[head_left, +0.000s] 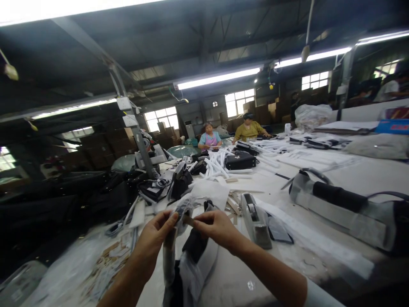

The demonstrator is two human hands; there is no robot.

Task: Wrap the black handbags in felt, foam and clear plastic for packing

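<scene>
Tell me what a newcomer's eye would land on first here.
Probably, at lower centre, the left hand pinching a plastic-wrapped piece and the right hand a brownish strip. Right of them stands a grey tape dispenser, with a partly wrapped black bag farther right. Overhead, a bright tube light glares.

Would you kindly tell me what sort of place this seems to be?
Probably a bag workshop: a partly wrapped black bag and tape dispenser sit on the worktable, with a co-worker in yellow beyond.

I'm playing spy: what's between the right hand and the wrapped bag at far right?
In the head view, a tape dispenser, a flat dark-edged piece and plastic film lie between them.
</scene>
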